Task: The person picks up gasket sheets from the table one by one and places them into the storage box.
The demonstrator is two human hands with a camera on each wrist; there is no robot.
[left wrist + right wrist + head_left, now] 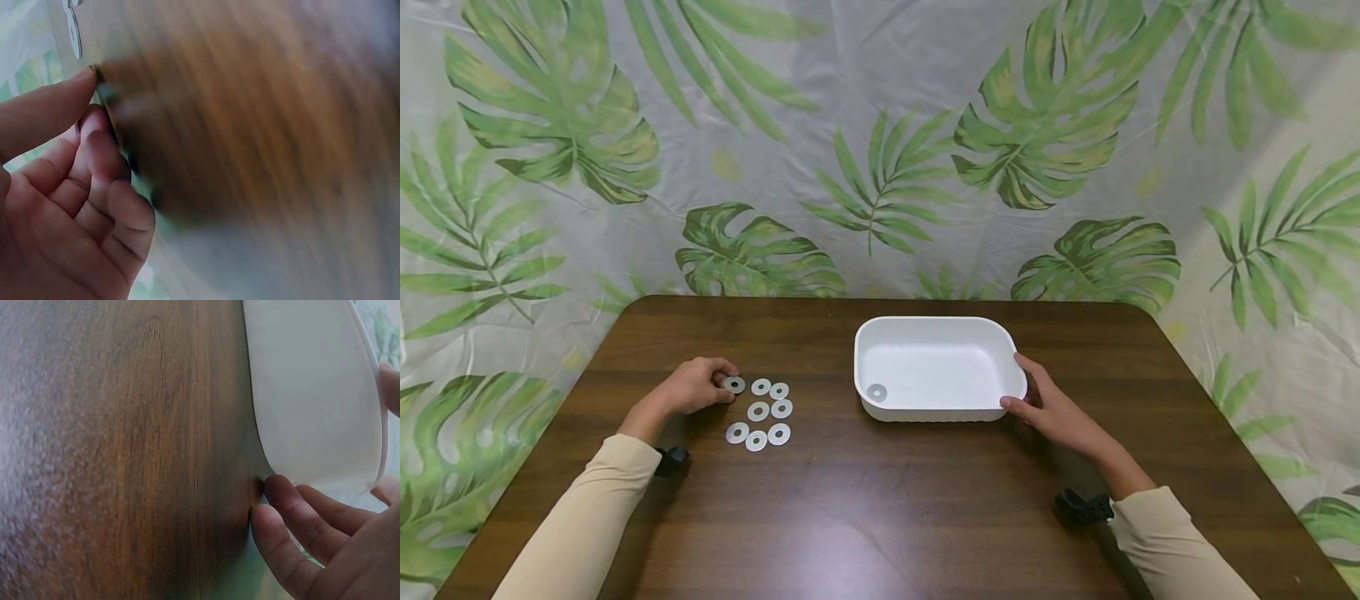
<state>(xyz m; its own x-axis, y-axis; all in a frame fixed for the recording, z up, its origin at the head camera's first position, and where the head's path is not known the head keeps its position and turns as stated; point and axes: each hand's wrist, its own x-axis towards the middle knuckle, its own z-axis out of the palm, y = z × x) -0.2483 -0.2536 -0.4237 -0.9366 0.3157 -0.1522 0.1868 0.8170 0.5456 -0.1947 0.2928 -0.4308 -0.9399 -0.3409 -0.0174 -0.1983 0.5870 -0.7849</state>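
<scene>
A flat metal washer (734, 384) was pinched at the table surface by the curled fingers of the left hand (696, 385); in the left wrist view the fingertips (87, 78) were seen pressed to the wood, though the picture was blurred there. That washer lay at the far left corner of a loose cluster of washers (760, 412) on the left part of the dark wooden table (880, 508).

The near right corner of the white tray (937, 332) was steadied by the right hand (1054, 408), its thumb laid on the rim and its fingers (294, 500) curled against the outer wall.

Inside the tray, one washer (877, 392) was already lying in the near left corner. Eight washers were counted on the table, the pinched one included, so nine were seen in all. The work was judged to be barely begun: one piece placed, eight left outside the tray.

One tray and one table were seen, before a leaf-printed backdrop (880, 142).
</scene>
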